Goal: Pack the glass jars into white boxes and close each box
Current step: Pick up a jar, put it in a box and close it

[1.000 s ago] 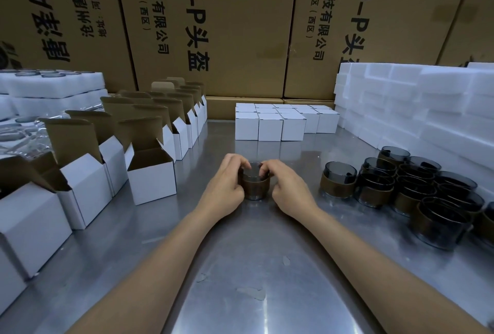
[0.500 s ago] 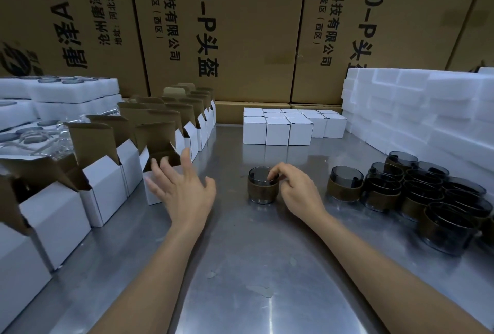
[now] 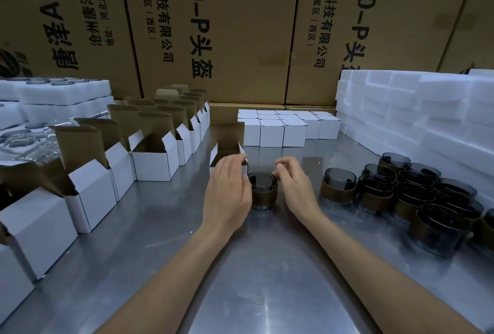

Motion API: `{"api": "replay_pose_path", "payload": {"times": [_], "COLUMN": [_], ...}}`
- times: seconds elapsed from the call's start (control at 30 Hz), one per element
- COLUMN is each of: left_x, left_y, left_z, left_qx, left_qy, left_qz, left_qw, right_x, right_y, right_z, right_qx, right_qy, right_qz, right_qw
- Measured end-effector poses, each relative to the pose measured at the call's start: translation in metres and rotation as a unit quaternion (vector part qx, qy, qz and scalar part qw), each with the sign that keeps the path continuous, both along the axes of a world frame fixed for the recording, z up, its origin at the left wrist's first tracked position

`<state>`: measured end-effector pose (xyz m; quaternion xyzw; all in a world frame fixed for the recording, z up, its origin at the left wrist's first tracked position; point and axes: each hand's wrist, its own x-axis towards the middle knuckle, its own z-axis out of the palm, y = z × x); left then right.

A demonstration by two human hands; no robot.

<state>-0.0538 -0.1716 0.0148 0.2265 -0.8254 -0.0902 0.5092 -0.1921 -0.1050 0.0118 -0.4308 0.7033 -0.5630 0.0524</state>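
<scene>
Glass jar (image 3: 263,193) upright on metal table (image 3: 267,267), centre, brown band round its side. Open white box (image 3: 227,150) just behind and left of jar, flap up. Left hand (image 3: 227,194) reaches over box front, fingers on box edge; whether it grips, cannot tell. Right hand (image 3: 294,186) just right of jar, fingers loosely curled near rim, holding nothing visible. Row of open boxes (image 3: 155,162) along left. Closed boxes (image 3: 275,128) at back. More jars (image 3: 417,194) clustered right, foam blocks (image 3: 427,109) behind them.
</scene>
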Motion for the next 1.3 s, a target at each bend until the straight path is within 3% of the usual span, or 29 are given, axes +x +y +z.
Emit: {"api": "replay_pose_path", "payload": {"times": [0.07, 0.13, 0.23, 0.3, 0.33, 0.5, 0.63, 0.87, 1.03, 1.13, 1.23, 1.3], "left_x": [0.000, -0.001, -0.004, -0.008, -0.011, -0.028, -0.038, -0.039, -0.042, -0.045, -0.045, -0.042], "left_y": [-0.002, -0.010, -0.023, -0.032, -0.036, -0.034, -0.024, -0.024, -0.016, -0.016, -0.022, -0.027], "left_z": [0.004, 0.007, 0.008, 0.005, 0.003, 0.000, 0.000, 0.000, 0.002, 0.001, 0.000, 0.001], "left_qx": [-0.034, -0.001, 0.254, 0.415, 0.445, 0.402, 0.356, 0.374, 0.356, 0.396, 0.477, 0.533], "left_qy": [0.039, 0.098, 0.190, 0.191, 0.177, 0.114, 0.118, 0.145, 0.144, 0.157, 0.189, 0.219], "left_qz": [-0.019, -0.020, -0.027, -0.051, -0.064, -0.128, -0.075, -0.045, -0.080, -0.096, -0.125, -0.138], "left_qw": [0.998, 0.995, 0.948, 0.888, 0.876, 0.899, 0.924, 0.915, 0.920, 0.900, 0.849, 0.806], "right_x": [-0.003, -0.005, -0.003, 0.000, 0.001, 0.001, 0.001, 0.001, 0.001, 0.000, -0.001, -0.002], "right_y": [-0.002, -0.005, -0.010, -0.013, -0.013, -0.010, -0.010, -0.010, -0.007, -0.006, -0.010, -0.010], "right_z": [0.001, 0.002, 0.005, 0.007, 0.007, 0.012, 0.015, 0.023, 0.021, 0.020, 0.016, 0.015], "right_qx": [-0.019, -0.018, -0.009, 0.000, 0.004, 0.010, 0.018, 0.038, 0.051, 0.043, 0.020, -0.010], "right_qy": [-0.058, -0.108, -0.146, -0.160, -0.166, -0.171, -0.179, -0.219, -0.176, -0.173, -0.172, -0.218], "right_qz": [0.007, 0.019, 0.046, 0.065, 0.071, 0.109, 0.093, 0.078, 0.108, 0.116, 0.098, 0.073], "right_qw": [0.998, 0.994, 0.988, 0.985, 0.984, 0.979, 0.979, 0.972, 0.977, 0.977, 0.980, 0.973]}}
